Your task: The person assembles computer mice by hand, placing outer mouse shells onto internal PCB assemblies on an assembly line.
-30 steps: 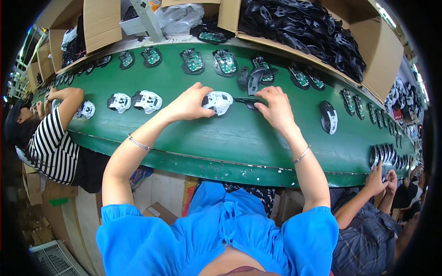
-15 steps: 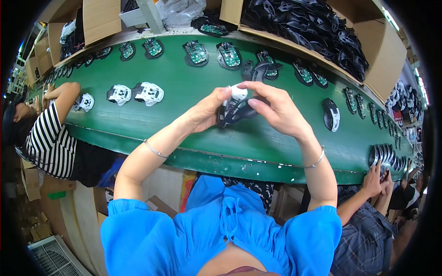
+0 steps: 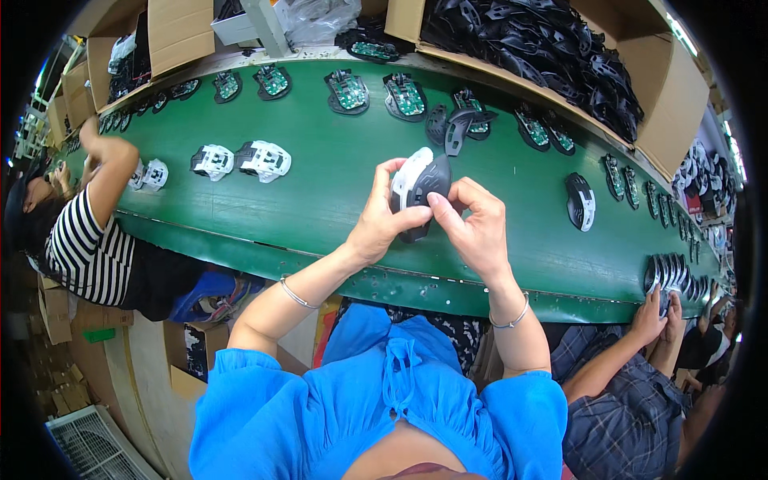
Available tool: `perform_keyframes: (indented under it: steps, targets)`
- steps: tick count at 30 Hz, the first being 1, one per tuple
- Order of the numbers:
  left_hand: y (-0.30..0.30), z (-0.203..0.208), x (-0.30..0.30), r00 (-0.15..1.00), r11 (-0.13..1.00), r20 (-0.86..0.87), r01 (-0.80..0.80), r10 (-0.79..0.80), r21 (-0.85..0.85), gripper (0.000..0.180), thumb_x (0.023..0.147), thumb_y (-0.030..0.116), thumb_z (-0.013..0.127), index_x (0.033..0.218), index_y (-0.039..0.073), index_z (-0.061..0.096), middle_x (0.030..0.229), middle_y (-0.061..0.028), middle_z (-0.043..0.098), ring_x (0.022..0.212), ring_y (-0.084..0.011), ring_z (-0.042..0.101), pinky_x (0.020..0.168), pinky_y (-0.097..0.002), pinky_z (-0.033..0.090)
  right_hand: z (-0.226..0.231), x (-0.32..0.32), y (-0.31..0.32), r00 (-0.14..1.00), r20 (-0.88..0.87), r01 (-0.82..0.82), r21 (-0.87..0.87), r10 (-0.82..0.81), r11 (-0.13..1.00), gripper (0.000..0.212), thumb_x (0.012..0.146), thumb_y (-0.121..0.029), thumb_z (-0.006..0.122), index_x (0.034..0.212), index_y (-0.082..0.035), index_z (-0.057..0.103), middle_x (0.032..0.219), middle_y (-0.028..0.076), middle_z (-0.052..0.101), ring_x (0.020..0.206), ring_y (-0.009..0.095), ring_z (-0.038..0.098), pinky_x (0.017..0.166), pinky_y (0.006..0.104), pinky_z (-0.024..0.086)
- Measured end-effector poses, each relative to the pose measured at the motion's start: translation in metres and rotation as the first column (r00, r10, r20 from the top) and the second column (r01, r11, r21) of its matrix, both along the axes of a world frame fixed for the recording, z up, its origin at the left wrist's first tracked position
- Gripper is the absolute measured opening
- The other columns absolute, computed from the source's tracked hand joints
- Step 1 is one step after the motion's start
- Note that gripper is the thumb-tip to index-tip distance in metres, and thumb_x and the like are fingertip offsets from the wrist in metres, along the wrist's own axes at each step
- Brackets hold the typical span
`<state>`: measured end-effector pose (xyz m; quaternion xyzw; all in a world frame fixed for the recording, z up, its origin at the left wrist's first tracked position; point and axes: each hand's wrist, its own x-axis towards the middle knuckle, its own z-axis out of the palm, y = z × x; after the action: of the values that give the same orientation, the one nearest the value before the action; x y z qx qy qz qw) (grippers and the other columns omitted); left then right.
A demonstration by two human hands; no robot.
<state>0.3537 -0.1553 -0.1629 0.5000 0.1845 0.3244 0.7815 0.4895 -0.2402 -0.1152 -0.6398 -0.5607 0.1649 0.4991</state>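
A white and black computer mouse (image 3: pixel 410 174) is held upright over the green table in front of me. My left hand (image 3: pixel 378 214) is closed round its left side, the thumb across the lower part. On the right side of the mouse sits a black shell piece (image 3: pixel 433 178). My right hand (image 3: pixel 478 224) pinches this piece, thumb on its face and fingers at its edge. Whether the piece lies flush all round cannot be seen. Just beyond, loose black shell pieces (image 3: pixel 457 132) lie beside a green circuit board in a black base (image 3: pixel 474 110).
More circuit boards in bases (image 3: pixel 348 91) line the far edge of the green table (image 3: pixel 320 192). White mouse shells (image 3: pixel 264 160) lie left, another mouse (image 3: pixel 581 202) right. A cardboard box (image 3: pixel 668 100) of black parts stands behind. Co-workers sit on both sides.
The mouse has turned upright, with the black piece now against its side. My right hand has come down and pinches it. The co-worker on the left has raised an arm.
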Motion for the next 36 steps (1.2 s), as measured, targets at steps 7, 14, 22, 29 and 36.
perform_keyframes:
  steps: [7,14,22,29,36]
  targets:
    - [-0.010,-0.001,0.002,0.998,0.994,0.062,0.002,0.005,-0.108,0.063,0.093,0.052,0.045,0.132,0.006,0.028,0.120,-0.0084,0.046,0.113,-0.0163,0.048,0.098,-0.0330,0.041,-0.006,0.001,-0.011,0.997,0.064,-0.045,0.020,0.044,0.999,0.018,0.077,-0.009,0.073,0.069,0.001,0.060,0.064,0.007,0.055,0.055,0.016,0.055,0.050,0.0296,0.042]
    - [-0.011,-0.012,0.007,0.994,0.991,0.048,-0.091,0.096,-0.095,0.060,0.096,0.056,0.032,0.131,0.006,0.029,0.118,-0.0085,0.051,0.109,-0.0158,0.052,0.094,-0.0329,0.044,-0.004,-0.007,-0.017,0.989,-0.133,0.067,0.013,-0.065,0.998,0.019,0.078,-0.008,0.073,0.067,0.001,0.061,0.062,0.007,0.057,0.055,0.013,0.056,0.050,0.0276,0.043]
    - [-0.016,-0.004,0.008,0.993,0.987,0.010,-0.114,0.116,-0.114,0.053,0.094,0.040,0.049,0.130,0.006,0.030,0.117,-0.0085,0.049,0.106,-0.0144,0.050,0.091,-0.0310,0.043,-0.007,-0.013,-0.004,0.997,-0.014,0.076,0.069,-0.075,0.995,0.018,0.078,-0.006,0.071,0.067,0.001,0.059,0.062,0.007,0.057,0.053,0.014,0.056,0.047,0.0278,0.042]
    - [-0.024,0.000,0.005,0.979,0.976,-0.015,-0.204,0.203,-0.075,0.062,0.081,0.018,0.068,0.130,0.005,0.031,0.116,-0.0095,0.047,0.107,-0.0157,0.049,0.091,-0.0304,0.042,-0.018,-0.011,-0.015,0.995,-0.039,0.085,-0.040,-0.087,0.996,0.020,0.072,-0.008,0.074,0.065,0.000,0.057,0.062,0.007,0.056,0.052,0.014,0.056,0.047,0.0270,0.042]
    - [-0.026,-0.013,-0.008,0.986,0.892,-0.022,-0.140,0.165,0.430,0.074,0.070,0.019,0.073,0.131,0.003,0.034,0.118,-0.0112,0.048,0.110,-0.0198,0.049,0.096,-0.0350,0.040,-0.004,0.016,-0.043,0.622,-0.758,-0.271,0.030,0.199,0.962,0.040,0.072,-0.003,0.075,0.108,0.004,0.059,0.101,0.010,0.063,0.094,0.015,0.061,0.085,0.0286,0.050]
